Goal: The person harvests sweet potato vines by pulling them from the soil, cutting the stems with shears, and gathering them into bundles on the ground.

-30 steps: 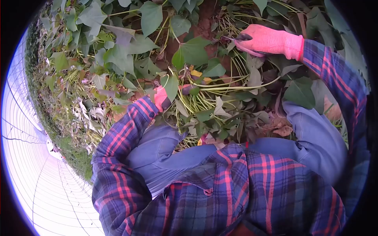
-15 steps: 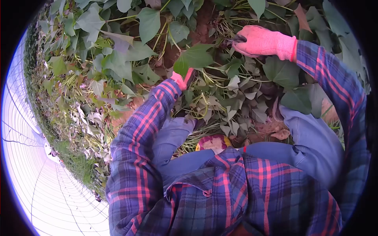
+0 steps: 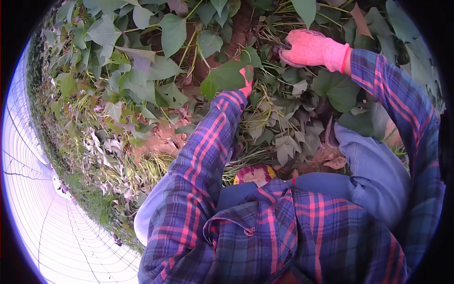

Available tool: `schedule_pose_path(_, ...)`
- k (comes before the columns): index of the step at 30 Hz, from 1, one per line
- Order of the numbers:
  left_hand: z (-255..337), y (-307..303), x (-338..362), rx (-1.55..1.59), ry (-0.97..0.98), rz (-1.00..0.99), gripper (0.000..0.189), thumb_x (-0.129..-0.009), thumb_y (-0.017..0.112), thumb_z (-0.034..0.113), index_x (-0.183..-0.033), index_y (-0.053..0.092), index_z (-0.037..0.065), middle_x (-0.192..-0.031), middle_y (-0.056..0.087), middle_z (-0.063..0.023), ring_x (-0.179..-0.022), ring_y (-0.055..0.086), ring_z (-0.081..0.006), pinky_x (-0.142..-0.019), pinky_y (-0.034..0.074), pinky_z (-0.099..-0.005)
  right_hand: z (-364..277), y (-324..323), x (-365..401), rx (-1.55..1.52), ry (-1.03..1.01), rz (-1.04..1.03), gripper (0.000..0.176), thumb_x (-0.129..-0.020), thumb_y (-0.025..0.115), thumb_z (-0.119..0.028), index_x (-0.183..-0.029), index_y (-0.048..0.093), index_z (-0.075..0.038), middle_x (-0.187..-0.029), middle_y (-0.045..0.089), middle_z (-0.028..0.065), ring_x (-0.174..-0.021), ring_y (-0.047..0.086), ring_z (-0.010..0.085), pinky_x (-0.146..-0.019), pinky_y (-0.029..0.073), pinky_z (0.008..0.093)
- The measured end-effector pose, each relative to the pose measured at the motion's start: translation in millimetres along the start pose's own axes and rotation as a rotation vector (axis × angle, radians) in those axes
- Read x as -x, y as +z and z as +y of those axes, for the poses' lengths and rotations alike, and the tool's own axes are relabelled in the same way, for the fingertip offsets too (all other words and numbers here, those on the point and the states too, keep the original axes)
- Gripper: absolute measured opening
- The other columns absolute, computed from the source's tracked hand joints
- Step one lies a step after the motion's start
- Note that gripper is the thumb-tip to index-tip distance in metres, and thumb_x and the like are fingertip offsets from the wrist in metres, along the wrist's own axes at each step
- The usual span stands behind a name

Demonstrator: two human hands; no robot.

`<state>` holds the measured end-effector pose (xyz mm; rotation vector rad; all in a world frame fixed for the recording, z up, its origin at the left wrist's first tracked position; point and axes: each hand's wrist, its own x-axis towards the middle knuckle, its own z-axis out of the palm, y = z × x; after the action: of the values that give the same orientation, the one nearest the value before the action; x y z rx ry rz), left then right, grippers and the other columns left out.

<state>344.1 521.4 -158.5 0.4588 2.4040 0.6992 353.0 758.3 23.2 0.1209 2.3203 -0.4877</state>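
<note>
Both my hands wear pink gloves among leafy green vines (image 3: 175,35). My right hand (image 3: 305,48) is at the upper right, its fingers curled together at the vine stems; a small dark thing (image 3: 278,51) shows at its fingertips, too unclear to name. My left hand (image 3: 247,79) reaches in at the centre, mostly hidden behind a broad green leaf (image 3: 227,75), so its fingers cannot be made out. Thin stems and drooping leaves (image 3: 288,142) lie below and between the two hands.
Reddish soil (image 3: 158,139) shows between the vines at left of centre. My bent legs in blue trousers (image 3: 373,156) frame the lower area, with a yellow and maroon item (image 3: 255,174) between them. Pale curved sheeting (image 3: 56,222) rises at the far left.
My left hand and sleeve have moved right and up, closer to my right hand. The left leg has shifted outward to the left. My right hand has barely moved.
</note>
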Motion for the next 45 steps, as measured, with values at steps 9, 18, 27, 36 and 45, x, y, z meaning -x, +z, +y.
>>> schedule_pose_path(9,54.9,11.7,-4.9,-0.38,0.17,-0.003,0.012,-0.074,0.06,0.016,-0.082,0.062,0.008,-0.073,0.06,-0.01,-0.07,0.061,-0.0261,-0.066,0.048,-0.0335,-5.2,-0.9,-6.2,0.044,-0.08,0.041,0.047,-0.078,0.049,-0.039,-0.07,0.058,0.007,-0.075,0.061,0.0233,-0.075,0.061,0.0359,-0.071,0.049,0.0404)
schedule_pose_path(18,74.3,10.1,-9.3,0.05,-0.064,0.274,0.024,-0.076,0.059,0.019,-0.092,0.061,0.001,-0.088,0.065,-0.0207,-0.084,0.063,-0.0351,-0.07,0.049,-0.0398,55.3,51.2,-55.2,0.288,-0.573,0.105,0.019,-0.084,0.047,-0.019,-0.085,0.053,-0.001,-0.076,0.051,0.0195,-0.074,0.054,0.0367,-0.066,0.044,0.0445)
schedule_pose_path(27,27.3,-60.2,19.2,0.878,-0.005,-0.344,0.029,-0.084,0.057,0.024,-0.105,0.057,0.003,-0.096,0.062,-0.0179,-0.089,0.062,-0.0311,-0.077,0.049,-0.038,50.5,39.4,-30.1,0.476,-0.881,0.367,0.018,-0.085,0.048,-0.019,-0.084,0.053,-0.002,-0.074,0.053,0.0166,-0.071,0.054,0.0337,-0.064,0.043,0.0433)
schedule_pose_path(36,19.0,-136.5,93.1,1.438,-0.526,-0.769,0.031,-0.089,0.056,0.026,-0.113,0.056,0.005,-0.11,0.06,-0.0141,-0.098,0.061,-0.0229,-0.085,0.048,-0.0354,77.7,38.0,-9.9,0.081,-0.583,-0.017,0.031,-0.091,0.047,-0.025,-0.075,0.05,0.001,-0.066,0.051,0.0173,-0.066,0.052,0.035,-0.06,0.042,0.0416)
schedule_pose_path(45,18.4,-103.6,139.2,0.563,-0.068,-1.363,0.05,-0.084,0.065,0.017,-0.128,0.046,0.004,-0.13,0.048,-0.0134,-0.119,0.049,-0.0237,-0.099,0.042,-0.035,38.1,13.2,21.7,0.121,-0.561,-0.06,0.037,-0.087,0.046,-0.032,-0.073,0.052,0.002,-0.071,0.055,0.0209,-0.069,0.053,0.04,-0.066,0.043,0.0452)
